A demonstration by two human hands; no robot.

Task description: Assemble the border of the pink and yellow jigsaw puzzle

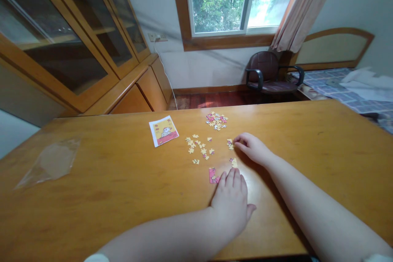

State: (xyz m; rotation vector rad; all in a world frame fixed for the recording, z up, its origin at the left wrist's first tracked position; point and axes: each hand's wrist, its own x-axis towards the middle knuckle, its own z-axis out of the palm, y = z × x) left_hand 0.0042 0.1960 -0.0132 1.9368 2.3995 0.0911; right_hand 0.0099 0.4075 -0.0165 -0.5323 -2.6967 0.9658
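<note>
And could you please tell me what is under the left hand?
The left hand is over the yellow-brown wooden table. A mostly pink jigsaw section shows at its left edge, a pale yellow jigsaw section just ahead; anything covered by the palm cannot be seen.

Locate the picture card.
In the head view, the picture card lies left of the loose yellow puzzle pieces, near the far edge of the table.

Transparent plastic bag (57, 157) near left edge of table (123, 192). Past far edge: glass-door cabinet (101, 102) left, brown chair (265, 67) right of centre, bed (331, 80) beyond far-right corner.
</note>
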